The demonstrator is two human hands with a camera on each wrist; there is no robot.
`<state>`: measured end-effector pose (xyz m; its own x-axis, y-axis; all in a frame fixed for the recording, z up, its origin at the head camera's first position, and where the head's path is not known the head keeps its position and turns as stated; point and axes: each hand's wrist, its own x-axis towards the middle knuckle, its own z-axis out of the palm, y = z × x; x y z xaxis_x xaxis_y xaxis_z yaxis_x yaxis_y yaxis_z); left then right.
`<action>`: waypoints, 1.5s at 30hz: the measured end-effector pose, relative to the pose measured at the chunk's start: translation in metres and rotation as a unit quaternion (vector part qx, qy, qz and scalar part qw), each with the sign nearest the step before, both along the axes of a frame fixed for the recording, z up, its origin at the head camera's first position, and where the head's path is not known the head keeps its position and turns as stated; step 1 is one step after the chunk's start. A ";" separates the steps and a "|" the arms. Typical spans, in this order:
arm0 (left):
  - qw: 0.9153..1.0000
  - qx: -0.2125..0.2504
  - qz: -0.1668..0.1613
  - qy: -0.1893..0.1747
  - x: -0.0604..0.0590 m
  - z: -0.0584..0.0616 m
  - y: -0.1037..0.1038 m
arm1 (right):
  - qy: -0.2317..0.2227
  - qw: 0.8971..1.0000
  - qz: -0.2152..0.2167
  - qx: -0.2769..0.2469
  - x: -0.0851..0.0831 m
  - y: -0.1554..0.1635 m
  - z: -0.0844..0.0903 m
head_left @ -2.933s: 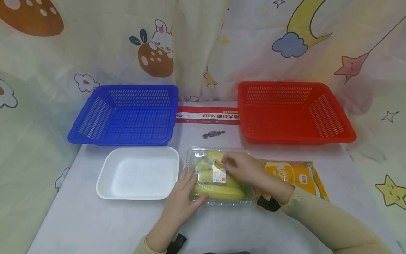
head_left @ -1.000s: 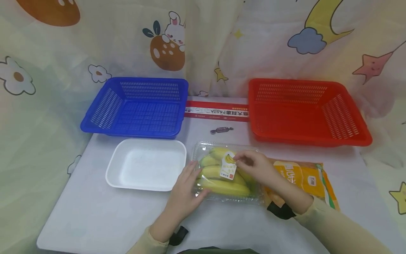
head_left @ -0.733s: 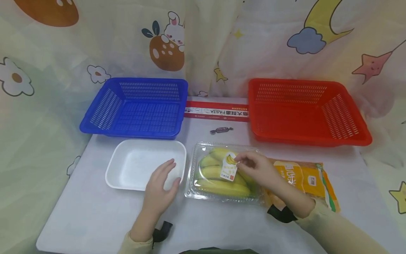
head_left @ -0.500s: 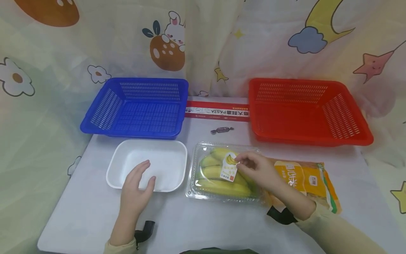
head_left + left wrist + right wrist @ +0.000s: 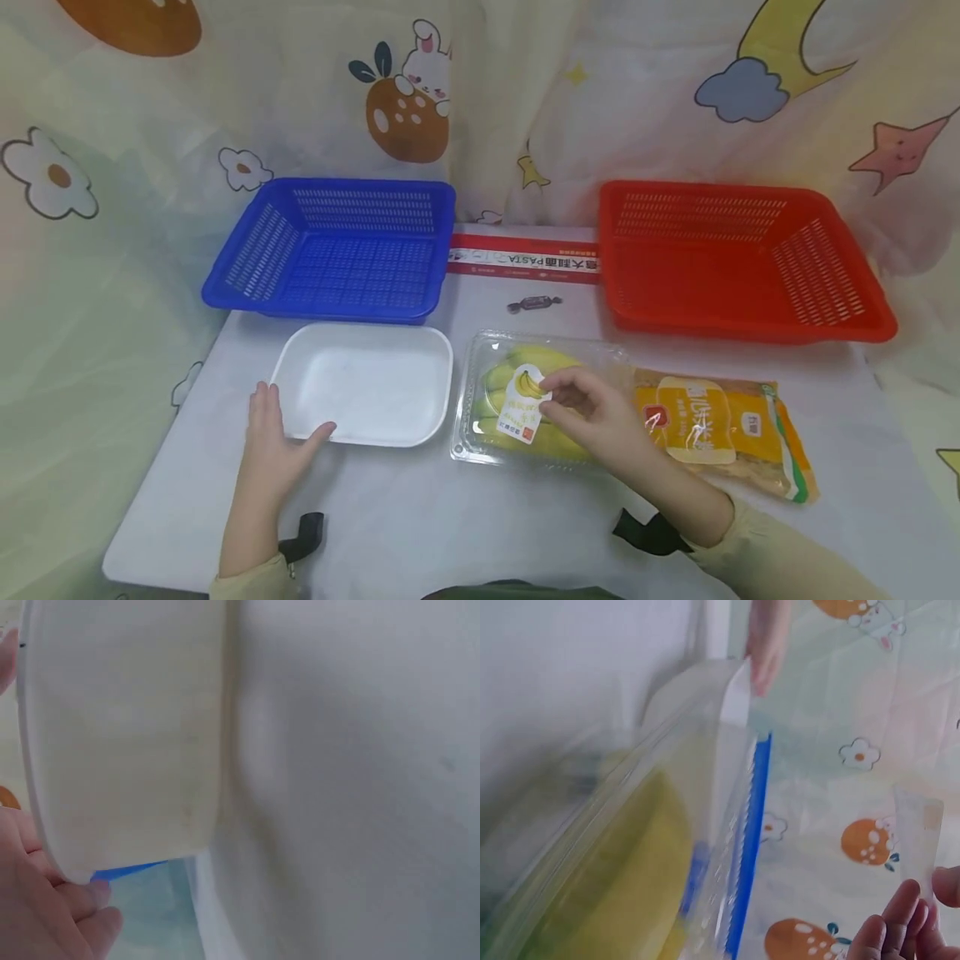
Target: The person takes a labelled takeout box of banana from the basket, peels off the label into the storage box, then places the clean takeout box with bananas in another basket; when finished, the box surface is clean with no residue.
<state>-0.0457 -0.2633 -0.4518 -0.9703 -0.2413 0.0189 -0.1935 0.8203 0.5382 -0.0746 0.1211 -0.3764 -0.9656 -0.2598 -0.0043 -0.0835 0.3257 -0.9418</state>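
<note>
A clear plastic box of bananas (image 5: 540, 383) lies on the white table in the head view. My right hand (image 5: 550, 400) is over the box and pinches its white banana label (image 5: 522, 406) between thumb and fingers, the label lifted off the lid. In the right wrist view the box (image 5: 630, 847) fills the left side, and my fingers (image 5: 900, 926) hold the label (image 5: 919, 825) at the lower right. My left hand (image 5: 281, 429) rests at the front-left corner of the white foam tray (image 5: 375, 350), fingers along its left side and thumb along its front. In the left wrist view my fingers (image 5: 45, 900) lie against the tray's wall (image 5: 127, 750).
A blue basket (image 5: 247, 292) stands at the back left, a red basket (image 5: 750, 321) at the back right. A red pasta box (image 5: 525, 262) and a wrapped candy (image 5: 532, 302) lie between them. An orange snack bag (image 5: 720, 425) lies right of the banana box.
My left hand left the banana box and slid left to the white tray's front-left corner. My right hand drew the label up and toward the front of the box.
</note>
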 end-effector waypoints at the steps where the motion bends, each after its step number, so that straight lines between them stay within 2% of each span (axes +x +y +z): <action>1: 1.000 0.005 0.003 -0.020 0.000 -0.001 -0.002 | 0.005 1.000 0.000 -0.007 0.001 -0.003 0.001; 3: 0.999 0.016 0.007 -0.042 -0.001 -0.004 -0.004 | 0.011 1.000 -0.001 -0.021 0.001 -0.008 0.004; 7: 0.998 0.031 0.016 -0.048 -0.004 -0.007 -0.004 | 0.015 0.999 0.003 -0.045 0.002 -0.018 0.006; 14: 0.997 0.026 0.025 -0.065 -0.005 -0.006 0.000 | 0.016 0.997 0.019 -0.078 0.002 -0.037 0.005; 23: 0.995 0.033 0.051 -0.076 -0.005 -0.006 -0.001 | -0.020 0.994 0.034 -0.106 -0.001 -0.073 0.006; 27: 0.994 0.037 0.057 -0.083 -0.004 -0.005 -0.001 | -0.049 0.991 0.039 -0.119 -0.004 -0.093 0.009; 30: 0.993 0.036 0.061 -0.090 -0.003 -0.004 -0.001 | -0.072 0.989 0.035 -0.125 -0.009 -0.112 0.010; 36: 0.992 0.035 0.067 -0.097 -0.002 -0.002 -0.003 | -0.105 0.989 0.028 -0.102 -0.026 -0.153 0.010; 45: 0.993 0.040 0.060 -0.092 -0.004 -0.007 -0.008 | -0.116 0.989 -0.009 -0.093 -0.049 -0.193 0.000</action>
<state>-0.0499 -0.2711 -0.4587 -0.9202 -0.3482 -0.1791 -0.3872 0.7416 0.5478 -0.1236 -0.0714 -0.3768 -0.9490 -0.2588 -0.1803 0.1465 0.1447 -0.9786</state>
